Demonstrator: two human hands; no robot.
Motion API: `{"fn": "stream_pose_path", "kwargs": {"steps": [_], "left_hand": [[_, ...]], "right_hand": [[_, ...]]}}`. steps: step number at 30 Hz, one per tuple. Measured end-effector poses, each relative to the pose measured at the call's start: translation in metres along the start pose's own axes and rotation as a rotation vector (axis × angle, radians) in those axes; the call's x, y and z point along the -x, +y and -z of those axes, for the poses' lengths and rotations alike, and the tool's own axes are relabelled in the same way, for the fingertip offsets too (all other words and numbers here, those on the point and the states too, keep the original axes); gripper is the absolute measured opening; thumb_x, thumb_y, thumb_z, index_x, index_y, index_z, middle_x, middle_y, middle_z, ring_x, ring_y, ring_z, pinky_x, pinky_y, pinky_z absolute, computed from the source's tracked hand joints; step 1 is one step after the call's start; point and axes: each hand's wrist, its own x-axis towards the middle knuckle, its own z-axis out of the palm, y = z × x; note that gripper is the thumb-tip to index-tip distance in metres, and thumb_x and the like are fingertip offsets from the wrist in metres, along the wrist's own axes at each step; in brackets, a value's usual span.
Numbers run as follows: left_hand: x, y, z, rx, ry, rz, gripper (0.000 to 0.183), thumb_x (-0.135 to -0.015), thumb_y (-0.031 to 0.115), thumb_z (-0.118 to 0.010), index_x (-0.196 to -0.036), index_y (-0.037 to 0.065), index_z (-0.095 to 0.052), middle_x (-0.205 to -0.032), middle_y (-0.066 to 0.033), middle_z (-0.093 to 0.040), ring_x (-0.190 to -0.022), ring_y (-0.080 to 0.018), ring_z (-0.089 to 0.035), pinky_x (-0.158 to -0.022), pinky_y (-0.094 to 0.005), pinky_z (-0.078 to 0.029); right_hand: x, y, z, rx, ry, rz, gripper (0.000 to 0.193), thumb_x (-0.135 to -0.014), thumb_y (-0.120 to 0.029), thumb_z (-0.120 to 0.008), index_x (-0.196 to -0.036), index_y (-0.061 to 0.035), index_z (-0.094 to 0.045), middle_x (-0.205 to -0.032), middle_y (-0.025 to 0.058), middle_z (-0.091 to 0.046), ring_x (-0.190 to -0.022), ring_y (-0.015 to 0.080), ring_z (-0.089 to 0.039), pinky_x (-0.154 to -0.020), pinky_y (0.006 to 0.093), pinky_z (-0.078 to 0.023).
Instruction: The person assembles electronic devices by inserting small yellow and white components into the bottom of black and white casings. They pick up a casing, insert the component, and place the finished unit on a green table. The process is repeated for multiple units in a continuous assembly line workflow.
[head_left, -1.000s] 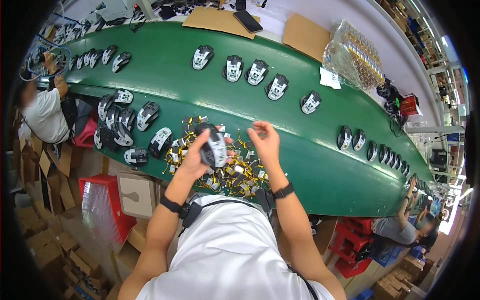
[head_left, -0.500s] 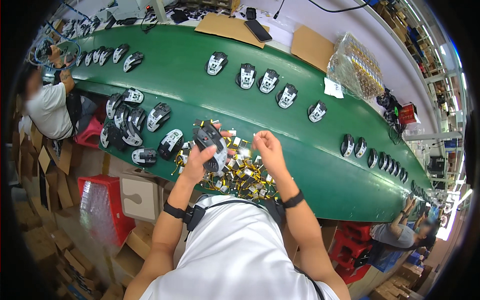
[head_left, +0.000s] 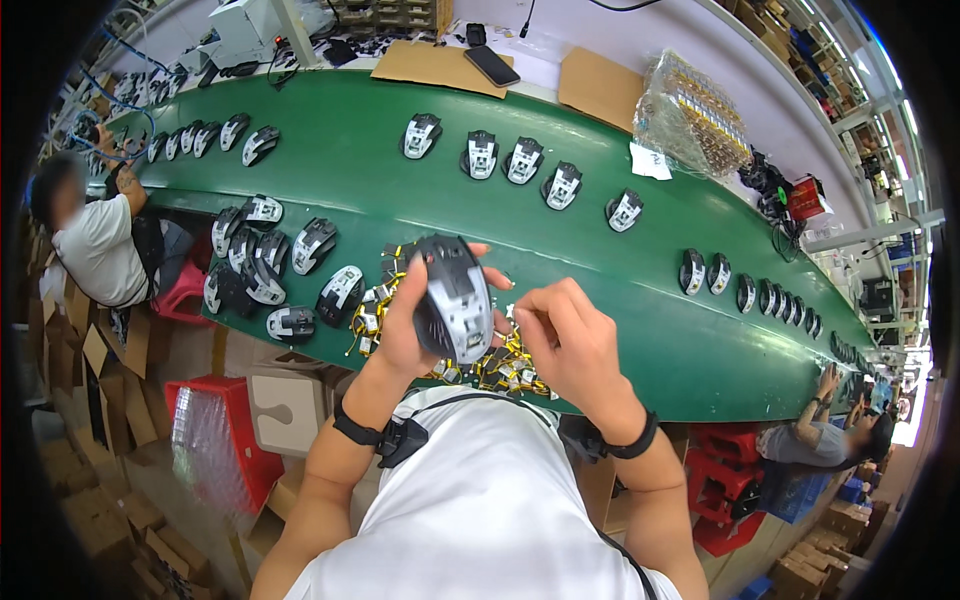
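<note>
My left hand [head_left: 402, 328] is wrapped round a black and grey computer mouse [head_left: 462, 305], its underside parts facing up. Just right of the mouse, my right hand [head_left: 578, 338] is curled with thumb and fingertips pinched together; anything between them is hidden. Below both hands lies a heap of small silver battery packs [head_left: 510, 372] with yellow tape and wires, partly covered by the mouse and my left hand. A grey and black mouse [head_left: 341, 294] lies on the bench left of my left hand, beside a cluster of similar mice [head_left: 262, 282].
The green bench [head_left: 660, 345] carries rows of mice [head_left: 523, 160] along its far side and to the right. Beyond them lie cardboard sheets [head_left: 600, 90], a phone [head_left: 492, 67] and a plastic-wrapped bundle [head_left: 695, 110]. A person [head_left: 100, 235] sits at left, another [head_left: 825, 440] at right.
The mouse in my left hand has come up and right, looking larger. My right hand has shifted right and lower, its fingers now more tightly curled. The whole view has shifted slightly.
</note>
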Motion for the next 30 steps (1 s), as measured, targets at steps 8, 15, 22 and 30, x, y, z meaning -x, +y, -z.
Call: {"fn": "stream_pose_path", "kwargs": {"steps": [8, 15, 22, 30], "left_hand": [[0.003, 0.01, -0.034, -0.007, 0.226, 0.038, 0.067, -0.1, 0.057, -0.031, -0.123, 0.0, -0.058, -0.101, -0.0196, -0.069, -0.09, -0.0267, -0.069, -0.081, -0.0371, -0.057], [0.008, 0.003, -0.038, -0.049, 0.245, -0.019, 0.063, -0.1, 0.054, -0.034, -0.118, 0.0, -0.06, -0.097, -0.0198, -0.069, -0.086, -0.0253, -0.069, -0.08, -0.0352, -0.057], [0.014, 0.002, -0.036, -0.005, 0.229, -0.004, 0.063, -0.1, 0.055, -0.036, -0.114, 0.0, -0.062, -0.096, -0.0175, -0.07, -0.085, -0.0244, -0.069, -0.078, -0.0348, -0.057], [0.018, -0.002, -0.036, 0.018, 0.204, -0.003, 0.062, -0.1, 0.054, -0.037, -0.111, -0.001, -0.063, -0.095, -0.0174, -0.07, -0.085, -0.0258, -0.069, -0.08, -0.0359, -0.056]], "right_hand": [[-0.015, -0.032, 0.034, 0.327, -0.234, 0.456, 0.019, -0.072, -0.006, -0.065, -0.09, -0.0027, -0.059, -0.08, 0.0031, -0.049, -0.065, 0.0138, -0.055, -0.051, 0.0274, -0.046], [-0.017, -0.036, 0.031, 0.328, -0.337, 0.528, 0.014, -0.072, -0.006, -0.063, -0.081, -0.0031, -0.054, -0.078, 0.0042, -0.048, -0.066, 0.0147, -0.056, -0.053, 0.0276, -0.049], [-0.015, -0.041, 0.032, 0.32, -0.334, 0.528, 0.015, -0.071, -0.005, -0.065, -0.079, -0.0034, -0.053, -0.078, 0.0051, -0.05, -0.065, 0.0156, -0.057, -0.05, 0.0285, -0.049], [-0.011, -0.044, 0.026, 0.36, -0.324, 0.597, 0.016, -0.074, -0.002, -0.07, -0.086, -0.003, -0.06, -0.073, 0.0042, -0.048, -0.059, 0.0172, -0.056, -0.049, 0.03, -0.047]]}}
